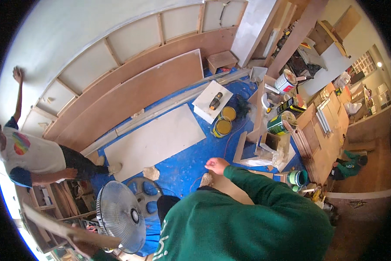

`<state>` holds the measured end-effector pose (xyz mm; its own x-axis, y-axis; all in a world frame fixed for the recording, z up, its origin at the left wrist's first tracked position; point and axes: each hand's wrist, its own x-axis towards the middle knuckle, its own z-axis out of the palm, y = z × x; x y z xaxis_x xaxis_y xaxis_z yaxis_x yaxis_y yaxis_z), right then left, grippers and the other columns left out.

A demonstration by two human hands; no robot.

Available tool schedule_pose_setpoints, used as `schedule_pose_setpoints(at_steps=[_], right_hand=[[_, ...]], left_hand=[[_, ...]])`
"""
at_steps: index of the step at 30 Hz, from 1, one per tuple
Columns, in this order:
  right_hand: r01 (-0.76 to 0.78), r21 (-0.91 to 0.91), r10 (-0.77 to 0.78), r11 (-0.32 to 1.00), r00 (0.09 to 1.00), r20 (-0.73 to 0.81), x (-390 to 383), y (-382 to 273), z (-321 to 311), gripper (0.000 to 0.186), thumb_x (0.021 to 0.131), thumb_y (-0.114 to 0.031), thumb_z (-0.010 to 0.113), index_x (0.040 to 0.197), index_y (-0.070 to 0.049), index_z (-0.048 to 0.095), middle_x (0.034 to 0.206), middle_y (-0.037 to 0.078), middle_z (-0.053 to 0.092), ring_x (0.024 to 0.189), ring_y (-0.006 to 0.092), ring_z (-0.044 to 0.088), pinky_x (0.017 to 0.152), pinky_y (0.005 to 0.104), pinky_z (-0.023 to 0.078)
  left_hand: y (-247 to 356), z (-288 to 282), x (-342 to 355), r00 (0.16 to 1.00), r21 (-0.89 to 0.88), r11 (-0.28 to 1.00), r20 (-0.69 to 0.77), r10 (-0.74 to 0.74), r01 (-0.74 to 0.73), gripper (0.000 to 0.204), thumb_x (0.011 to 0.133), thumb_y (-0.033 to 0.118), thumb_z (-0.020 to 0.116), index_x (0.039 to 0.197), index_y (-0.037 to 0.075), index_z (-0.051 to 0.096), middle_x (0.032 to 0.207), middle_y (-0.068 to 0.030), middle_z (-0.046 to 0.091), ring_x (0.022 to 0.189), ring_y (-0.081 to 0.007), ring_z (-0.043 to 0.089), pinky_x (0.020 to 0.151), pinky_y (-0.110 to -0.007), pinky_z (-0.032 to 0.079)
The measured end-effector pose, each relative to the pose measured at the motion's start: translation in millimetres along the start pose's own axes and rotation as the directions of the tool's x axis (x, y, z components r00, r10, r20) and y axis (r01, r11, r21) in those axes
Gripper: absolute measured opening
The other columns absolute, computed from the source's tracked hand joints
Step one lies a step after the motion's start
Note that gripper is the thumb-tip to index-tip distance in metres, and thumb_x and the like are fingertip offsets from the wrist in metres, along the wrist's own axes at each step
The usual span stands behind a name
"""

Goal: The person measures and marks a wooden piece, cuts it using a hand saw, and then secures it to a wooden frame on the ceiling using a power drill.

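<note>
My left hand (86, 247) is wrapped round a long pale wooden board (52, 222) at the lower left, which slants across the front of a standing fan (120, 216). The hand is partly hidden by the board and the dim edge of the view. My right hand (217, 165) hangs in front of my body with its fingers curled in, and nothing shows in them. Below it my shoe (206, 180) rests by a tan board (230, 188). A large white panel (154, 141) lies on the blue floor sheet (184, 162) ahead.
A co-worker (36, 152) stands at the left, one hand on the wall. Paint cans (222, 127) stand beside a white box (212, 102) bearing a power tool (216, 101). Brown panels (134, 87) lean on the wall. Another person (351, 165) crouches far right near a cluttered worktable (319, 145).
</note>
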<state>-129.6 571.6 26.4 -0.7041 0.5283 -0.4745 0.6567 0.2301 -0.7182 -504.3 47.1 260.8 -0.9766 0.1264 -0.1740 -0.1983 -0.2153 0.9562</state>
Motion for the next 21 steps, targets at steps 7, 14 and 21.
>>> schedule_pose_setpoints(at_steps=[7, 14, 21], right_hand=[[0.114, 0.183, -0.116, 0.976, 0.993, -0.004, 54, -45, -60, 0.035, 0.090, -0.040, 0.070, 0.098, -0.005, 0.070, 0.090, 0.011, 0.073, 0.084, 0.0236, 0.069, 0.077, 0.0367, 0.054], [-0.303, 0.055, 0.308, 0.951, 0.931, -0.197, 68, 62, -108, 0.040, 0.087, -0.040, 0.070, 0.101, -0.003, 0.073, 0.094, 0.016, 0.072, 0.087, 0.0309, 0.069, 0.080, 0.0440, 0.052], [-0.801, 0.009, 0.795, 0.599, 0.593, -0.127, 8, 112, -42, 0.037, 0.088, -0.043, 0.065, 0.095, -0.008, 0.076, 0.098, 0.016, 0.073, 0.093, 0.0334, 0.070, 0.083, 0.0438, 0.054]], left_hand=[[-35, 152, 89, 0.930, -0.133, 0.962, 0.317, -0.187, 0.238, 0.065, 0.094, 0.047, 0.059, 0.135, -0.003, 0.051, 0.123, -0.0189, 0.062, 0.105, -0.0301, 0.064, 0.091, -0.043, 0.053], [-79, 380, 216, 0.673, -0.229, 0.866, 0.723, -0.155, 0.445, 0.081, 0.095, 0.053, 0.053, 0.150, -0.002, 0.031, 0.151, -0.0224, 0.040, 0.135, -0.0407, 0.044, 0.109, -0.061, 0.038], [-87, 570, 360, 0.469, 0.026, 0.845, 0.822, -0.322, 0.534, 0.081, 0.088, 0.057, 0.058, 0.145, 0.003, 0.041, 0.130, -0.0204, 0.054, 0.117, -0.0338, 0.056, 0.101, -0.054, 0.045]])
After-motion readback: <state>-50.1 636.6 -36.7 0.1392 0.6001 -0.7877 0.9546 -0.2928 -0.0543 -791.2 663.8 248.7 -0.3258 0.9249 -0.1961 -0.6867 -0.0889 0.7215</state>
